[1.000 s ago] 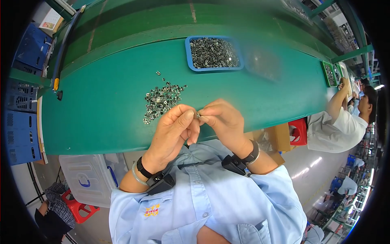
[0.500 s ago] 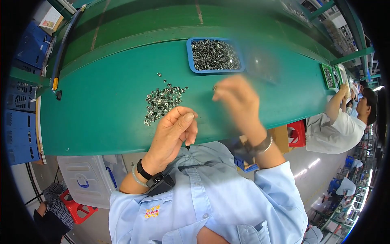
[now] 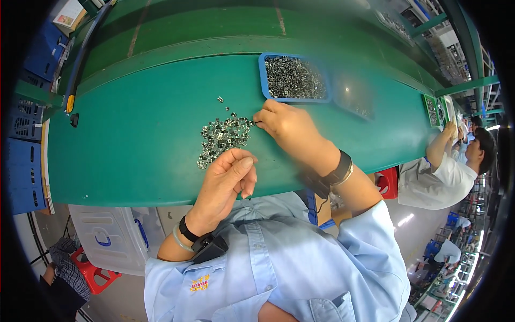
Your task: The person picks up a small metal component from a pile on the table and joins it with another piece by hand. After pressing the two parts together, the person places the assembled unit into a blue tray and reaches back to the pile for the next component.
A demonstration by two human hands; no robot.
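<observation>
A loose pile of small shiny metal parts (image 3: 222,134) lies on the green tabletop. My right hand (image 3: 289,126) reaches to the pile's right edge, thumb and forefinger pinched on a small metal part (image 3: 254,124). Just below the pile is my left hand (image 3: 228,177), its fingers curled and the thumb pressed to the forefinger. Whatever may be in that pinch is hidden. Behind my right hand stands a blue tray (image 3: 263,78) full of the same kind of parts.
A clear, blurred lid-like sheet (image 3: 353,96) lies right of the tray. Green trays (image 3: 431,111) sit farther right, near a seated co-worker (image 3: 440,174). At the left, a yellow-ended tool (image 3: 70,103) rests by the table edge. Below are a clear plastic box (image 3: 102,236) and red stool (image 3: 94,273).
My right hand has moved left to the edge of the pile, its fingertips now on a part there. My left hand keeps its curled pose. The whole view has shifted slightly.
</observation>
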